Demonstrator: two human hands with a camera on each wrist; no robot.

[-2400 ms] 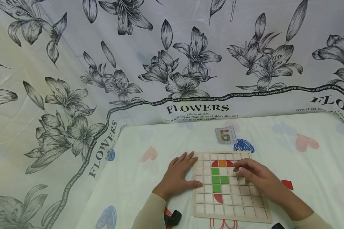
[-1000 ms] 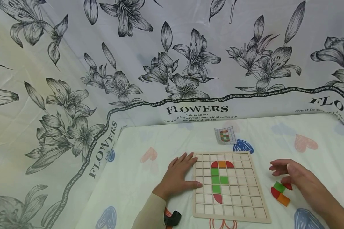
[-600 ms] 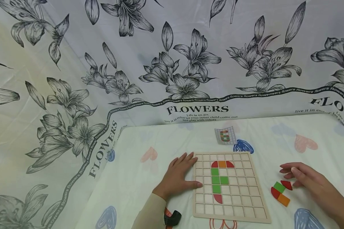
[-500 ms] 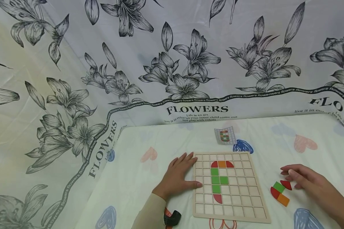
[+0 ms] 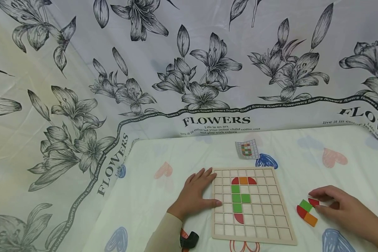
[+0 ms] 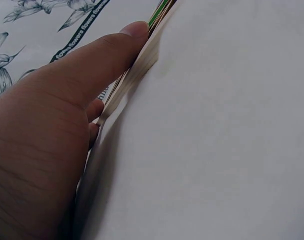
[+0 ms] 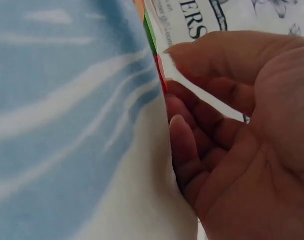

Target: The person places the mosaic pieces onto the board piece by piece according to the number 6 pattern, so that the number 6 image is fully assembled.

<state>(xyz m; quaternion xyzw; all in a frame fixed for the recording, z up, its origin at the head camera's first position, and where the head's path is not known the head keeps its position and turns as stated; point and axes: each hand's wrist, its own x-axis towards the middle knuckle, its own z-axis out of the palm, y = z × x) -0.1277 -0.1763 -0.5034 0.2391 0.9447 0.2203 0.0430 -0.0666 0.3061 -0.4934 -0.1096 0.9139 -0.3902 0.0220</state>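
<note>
My left hand (image 5: 195, 196) rests on the left edge of a wooden grid board (image 5: 289, 224), fingers spread along the side and thumb on the rim. In the left wrist view, the thumb (image 6: 134, 32) presses on the board's edge. Several red, orange and green tiles sit in the board's cells, among them a green square (image 5: 245, 198). Right of the board, my right hand (image 5: 343, 206) pinches a red quarter-round tile (image 5: 313, 202) lying on the cloth, with thumb and index finger on either side. Its other fingers curl below in the right wrist view.
Beside the pinched tile lie a green square tile (image 5: 305, 205), another red quarter-round tile (image 5: 301, 211) and an orange square tile (image 5: 310, 219). Behind the board lies a small pattern card (image 5: 247, 149). A black strapped device (image 5: 190, 240) is at the left wrist.
My right hand has left the board, moved right to the loose tiles, and lowered onto the red quarter-round one. A red quarter-round tile now shows at the top row's right end. Left hand unmoved.
</note>
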